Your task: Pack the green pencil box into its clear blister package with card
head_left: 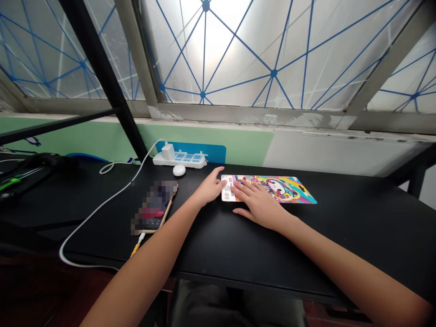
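A flat, colourful cartoon-printed package lies on the black desk, with a white barcode label at its left end and a black slot at its right end. My right hand rests palm down over its left half, fingers stretched out and the thumb apart near the front edge. At the package's left end is my left hand, one finger reaching past the corner and another fingertip touching the label. Those two are spread apart; the rest of its fingers are mostly hidden.
Left of my hands lies a phone, partly pixelated, with a cable plugged in. Behind it are a small white rounded case and a white power strip. A white cord loops leftward. A black post rises at left.
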`<state>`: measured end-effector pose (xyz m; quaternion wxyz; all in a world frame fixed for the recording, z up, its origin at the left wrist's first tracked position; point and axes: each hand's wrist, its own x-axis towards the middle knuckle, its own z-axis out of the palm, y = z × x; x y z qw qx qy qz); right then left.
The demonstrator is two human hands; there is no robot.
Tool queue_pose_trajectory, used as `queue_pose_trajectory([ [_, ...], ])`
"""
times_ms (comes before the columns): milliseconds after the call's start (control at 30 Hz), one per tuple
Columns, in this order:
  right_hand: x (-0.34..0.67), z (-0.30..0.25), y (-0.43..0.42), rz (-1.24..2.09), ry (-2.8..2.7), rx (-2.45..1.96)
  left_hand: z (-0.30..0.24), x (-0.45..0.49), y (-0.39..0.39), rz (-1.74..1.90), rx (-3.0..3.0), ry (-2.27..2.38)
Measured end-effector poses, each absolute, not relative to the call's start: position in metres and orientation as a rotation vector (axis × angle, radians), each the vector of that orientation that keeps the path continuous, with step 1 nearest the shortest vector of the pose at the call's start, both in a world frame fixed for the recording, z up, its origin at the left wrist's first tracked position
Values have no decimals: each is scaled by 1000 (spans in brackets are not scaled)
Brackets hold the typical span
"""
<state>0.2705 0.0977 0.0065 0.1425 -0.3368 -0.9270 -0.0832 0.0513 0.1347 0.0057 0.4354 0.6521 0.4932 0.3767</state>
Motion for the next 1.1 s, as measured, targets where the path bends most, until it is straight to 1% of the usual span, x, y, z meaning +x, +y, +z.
queue_pose_trajectory([
  [267,274,14,99,-177,-2668,-1006,2,55,137,1044,1629,1231],
  [467,299,14,103,-206,-2648,-1039,2,39,146,1055,1706,1394],
  [600,319,14,108,-224,-2620,-1079,13,11,153,937,1838,1616],
  [700,322,15,111,-219,-2635,-1032,25,-3,151,770,1925,1859],
  [767,319,15,113,-227,-2639,-1003,30,-2,145,666,2009,2024],
  [833,315,13,113,-241,-2630,-1000,31,9,138,639,2182,2146],
  [900,313,12,112,-249,-2617,-1009,28,26,132,701,2423,2109],
  [967,312,11,111,-252,-2606,-1025,24,44,128,744,2584,1899],
  [1033,312,10,110,-254,-2601,-1048,18,60,125,660,2620,1681],
  [1100,312,10,110,-244,-2605,-1065,15,69,123,519,2590,1570],
])
